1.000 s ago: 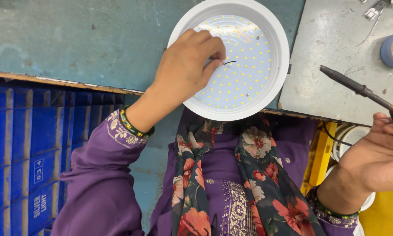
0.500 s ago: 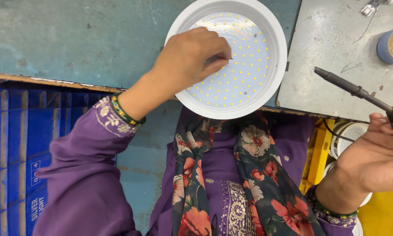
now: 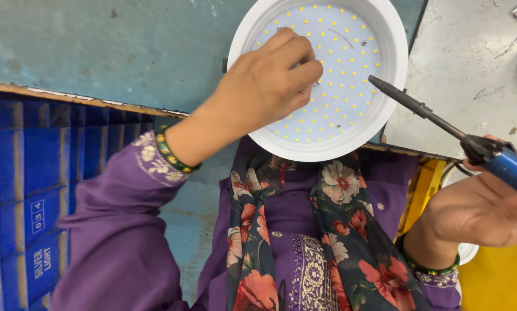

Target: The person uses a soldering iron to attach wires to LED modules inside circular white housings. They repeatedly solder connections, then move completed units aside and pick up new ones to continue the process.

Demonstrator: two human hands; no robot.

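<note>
A round white lamp housing point(image 3: 392, 86) lies at the bench's front edge, its disc dotted with several small yellow LEDs. My left hand point(image 3: 270, 86) rests on the disc's left half, fingers pinched together at a small wire or pin that is barely visible. My right hand point(image 3: 488, 207) holds a soldering iron point(image 3: 442, 124) with a blue handle and a dark shaft. Its tip points left and hovers at the housing's right rim.
The teal bench top point(image 3: 97, 46) runs along the back, with a grey plate point(image 3: 471, 69) at the right. A blue plastic crate point(image 3: 22, 196) stands at the lower left. A yellow surface point(image 3: 500, 282) shows at the lower right.
The soldering iron has swung left, its tip now reaching the housing's right rim. My left hand stays pinched on the disc.
</note>
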